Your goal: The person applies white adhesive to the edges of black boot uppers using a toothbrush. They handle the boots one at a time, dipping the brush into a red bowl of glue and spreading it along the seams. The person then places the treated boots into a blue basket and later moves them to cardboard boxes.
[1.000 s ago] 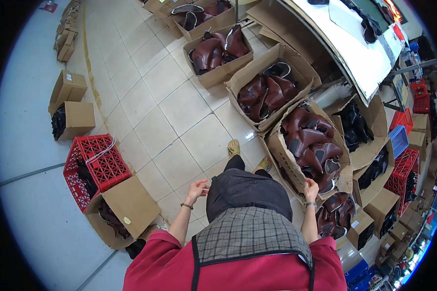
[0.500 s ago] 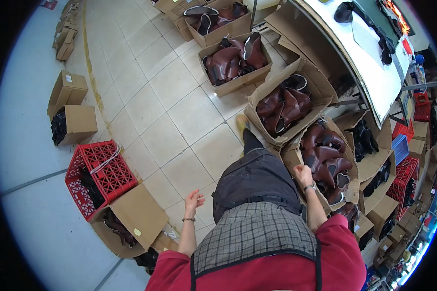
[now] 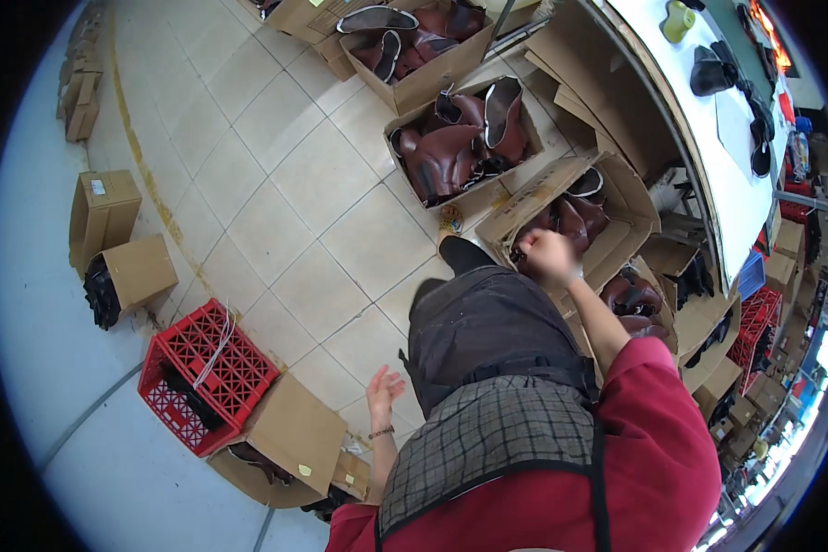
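My left hand (image 3: 385, 388) hangs over the floor beside my left hip. Its fingers are apart and hold nothing. In front of me and to the right, my right hand (image 3: 547, 256) is raised over an open carton (image 3: 630, 216). Its fingers are curled in, with nothing showing in them; motion smears part of the hand. Brown leather boot uppers (image 3: 581, 221) lie in that carton, partly hidden by the hand. I cannot tell whether the hand touches them. Ahead stands another carton (image 3: 469, 189) with more brown uppers (image 3: 446, 158).
A white worktable (image 3: 754, 216) with black pieces is at the right. Cartons line the right side. On the left, a red plastic crate (image 3: 239, 354) stands beside an open carton (image 3: 290, 432). A tiled floor (image 3: 294, 221) runs between the rows. Smaller cartons (image 3: 143, 271) stand further left.
My right hand has swung forward and left, from beside one carton to over the carton ahead. The view has shifted forward, and my left hand stays open by my hip.
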{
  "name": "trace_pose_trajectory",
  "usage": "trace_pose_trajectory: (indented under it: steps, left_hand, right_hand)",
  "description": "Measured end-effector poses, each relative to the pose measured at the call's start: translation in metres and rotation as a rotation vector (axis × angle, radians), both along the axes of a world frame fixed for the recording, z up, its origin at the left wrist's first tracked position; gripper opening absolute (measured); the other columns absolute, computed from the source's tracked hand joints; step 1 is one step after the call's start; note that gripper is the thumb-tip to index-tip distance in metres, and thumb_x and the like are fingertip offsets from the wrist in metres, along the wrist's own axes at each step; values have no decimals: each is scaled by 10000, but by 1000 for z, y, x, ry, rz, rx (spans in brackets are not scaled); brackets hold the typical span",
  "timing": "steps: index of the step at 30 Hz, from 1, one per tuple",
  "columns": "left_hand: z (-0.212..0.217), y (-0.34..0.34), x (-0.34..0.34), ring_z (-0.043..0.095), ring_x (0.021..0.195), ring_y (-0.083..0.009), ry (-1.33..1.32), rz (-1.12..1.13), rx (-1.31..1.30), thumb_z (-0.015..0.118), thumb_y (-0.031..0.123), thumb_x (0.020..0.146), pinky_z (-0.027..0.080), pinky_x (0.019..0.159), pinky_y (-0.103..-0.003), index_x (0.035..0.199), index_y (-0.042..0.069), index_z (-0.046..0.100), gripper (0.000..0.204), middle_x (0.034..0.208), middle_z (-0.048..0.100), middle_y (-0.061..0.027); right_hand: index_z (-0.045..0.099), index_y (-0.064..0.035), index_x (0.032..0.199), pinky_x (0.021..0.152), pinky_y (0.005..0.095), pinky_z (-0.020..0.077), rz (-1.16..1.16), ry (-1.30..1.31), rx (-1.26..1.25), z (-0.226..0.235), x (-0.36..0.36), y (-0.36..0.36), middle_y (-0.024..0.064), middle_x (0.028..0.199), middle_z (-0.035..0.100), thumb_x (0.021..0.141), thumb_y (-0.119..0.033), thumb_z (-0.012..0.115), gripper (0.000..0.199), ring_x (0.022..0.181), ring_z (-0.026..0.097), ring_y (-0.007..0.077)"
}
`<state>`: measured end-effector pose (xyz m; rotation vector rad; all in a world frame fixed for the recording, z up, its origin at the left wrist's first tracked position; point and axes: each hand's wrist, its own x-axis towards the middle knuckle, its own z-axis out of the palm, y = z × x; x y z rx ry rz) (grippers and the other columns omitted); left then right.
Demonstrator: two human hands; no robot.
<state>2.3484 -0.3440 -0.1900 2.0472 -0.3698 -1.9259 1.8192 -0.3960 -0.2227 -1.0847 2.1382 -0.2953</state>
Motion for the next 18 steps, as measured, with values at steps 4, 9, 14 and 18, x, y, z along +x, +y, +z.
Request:
trace_pose_trajectory:
  steps: [4,9,14,18]
  left_hand:
    - [4,-58,-11,701,792,-195,-51,73,13,530,104,988,594,674,-305,1336,31,543,356,1011,701,-120]
    - [-22,-110,-7,675,805,-131,-10,-215,89,507,86,1004,568,696,-268,1321,27,562,326,1012,702,-76]
    - [-29,-189,18,633,803,-76,44,-414,100,511,151,1032,540,733,-256,1337,26,553,332,1003,699,-37]
    - [-2,-259,67,686,832,-141,-97,-383,187,565,197,1009,576,750,-314,1339,42,546,366,1042,698,-69]
  right_hand:
    - [730,-70,955,819,441,540,98,-14,33,-24,-4,-122,176,925,717,766,-333,698,326,907,688,346]
    - [714,-6,878,848,444,532,-141,-67,116,-111,18,-226,243,899,697,704,-435,746,465,909,677,392]
    - [511,13,1282,1005,455,476,-442,-90,401,-200,72,-272,261,1296,567,656,-507,820,870,1219,543,413]
    - [477,-9,1310,1003,547,460,-654,-114,356,-252,94,-262,252,1315,546,675,-437,825,842,1235,504,484]
